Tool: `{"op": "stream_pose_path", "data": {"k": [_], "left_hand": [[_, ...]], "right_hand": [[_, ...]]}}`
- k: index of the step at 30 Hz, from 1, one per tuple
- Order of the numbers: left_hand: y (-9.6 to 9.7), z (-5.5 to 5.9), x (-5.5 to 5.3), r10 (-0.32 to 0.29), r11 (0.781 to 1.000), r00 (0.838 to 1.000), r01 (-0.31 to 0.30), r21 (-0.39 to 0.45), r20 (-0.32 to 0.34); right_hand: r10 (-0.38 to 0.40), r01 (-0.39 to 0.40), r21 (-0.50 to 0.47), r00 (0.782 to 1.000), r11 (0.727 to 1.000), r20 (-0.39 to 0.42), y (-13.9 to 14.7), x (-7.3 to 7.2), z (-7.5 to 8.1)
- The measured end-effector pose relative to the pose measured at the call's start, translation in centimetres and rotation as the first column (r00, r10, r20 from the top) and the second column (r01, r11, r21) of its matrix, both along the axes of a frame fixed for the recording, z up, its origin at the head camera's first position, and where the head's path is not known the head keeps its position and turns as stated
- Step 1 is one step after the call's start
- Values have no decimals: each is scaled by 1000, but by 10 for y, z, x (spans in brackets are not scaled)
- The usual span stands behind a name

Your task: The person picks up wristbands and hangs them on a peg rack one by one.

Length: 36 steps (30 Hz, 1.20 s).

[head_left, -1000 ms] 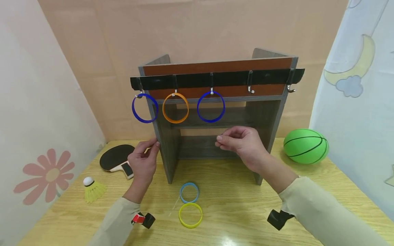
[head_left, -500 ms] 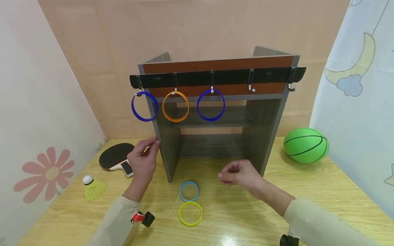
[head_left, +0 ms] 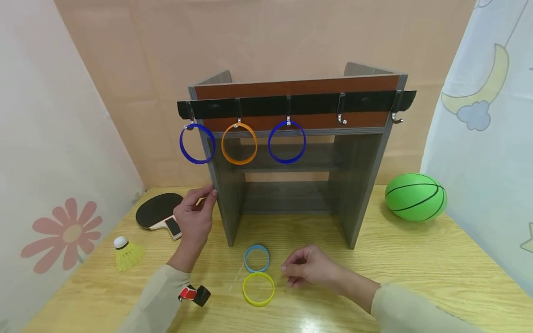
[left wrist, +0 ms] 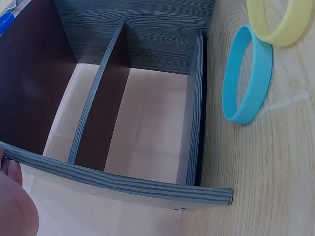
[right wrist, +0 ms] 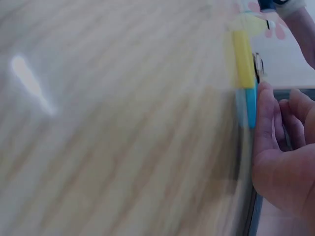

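My left hand [head_left: 195,218] pinches the left side panel of a grey wooden shelf [head_left: 361,185] by its front edge. My right hand [head_left: 313,267], its fingers loosely bent and nothing seen between them, is over the table just right of two silicone wristbands. One wristband is light blue [left wrist: 262,73]; the yellow wristband [left wrist: 297,22] lies in front of it. From hooks on the shelf's black strip [head_left: 262,108] hang a dark blue wristband [head_left: 197,161], an orange wristband [head_left: 239,162] and another dark blue wristband [head_left: 287,161].
Two further hooks, a fourth hook [head_left: 342,118] and an end hook [head_left: 397,118], stick out at the strip's right. A table tennis bat [head_left: 159,210] and a yellow shuttlecock [head_left: 130,255] lie at the left. The green ball [head_left: 415,198] sits right of the shelf.
My right hand has come down from in front of the shelf toward the table and a little left, near the two lying wristbands. The left hand keeps its hold on the panel.
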<state>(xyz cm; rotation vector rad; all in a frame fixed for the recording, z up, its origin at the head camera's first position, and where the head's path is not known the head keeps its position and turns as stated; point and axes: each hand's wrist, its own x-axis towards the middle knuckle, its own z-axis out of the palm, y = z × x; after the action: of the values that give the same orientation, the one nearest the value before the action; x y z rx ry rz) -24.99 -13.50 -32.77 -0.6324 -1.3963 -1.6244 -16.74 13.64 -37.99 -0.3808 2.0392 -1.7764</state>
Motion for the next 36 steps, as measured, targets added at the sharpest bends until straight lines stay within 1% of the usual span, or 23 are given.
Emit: {"op": "stream_pose_path", "data": {"k": [3,7,11,19,27,36], "left_hand": [[0,0,0,9,1000,1000,-9,-3,-2],[0,1,0,7,1000,1000,-7,-3,5],[1,0,-1,-2,1000,1000,2,2,7],[0,0,-1,-4,1000,1000,4,7,10],[0,-1,0,-19,1000,1000,19,10,9],[-1,-1,1,0,1000,1000,0,-13,10]], "right_hand": [[35,-35,14,999,999,13,-5,2,-4],[56,-56,27,998,998,14,-11,3,-6],[55,-55,29,998,998,15,-14,3,-8],[60,-60,72,998,996,-4,-22,1,-10],[54,-54,53,999,997,0,-26,2,-9],[58,-55,107,998,993,-25,-30,2,-6]]}}
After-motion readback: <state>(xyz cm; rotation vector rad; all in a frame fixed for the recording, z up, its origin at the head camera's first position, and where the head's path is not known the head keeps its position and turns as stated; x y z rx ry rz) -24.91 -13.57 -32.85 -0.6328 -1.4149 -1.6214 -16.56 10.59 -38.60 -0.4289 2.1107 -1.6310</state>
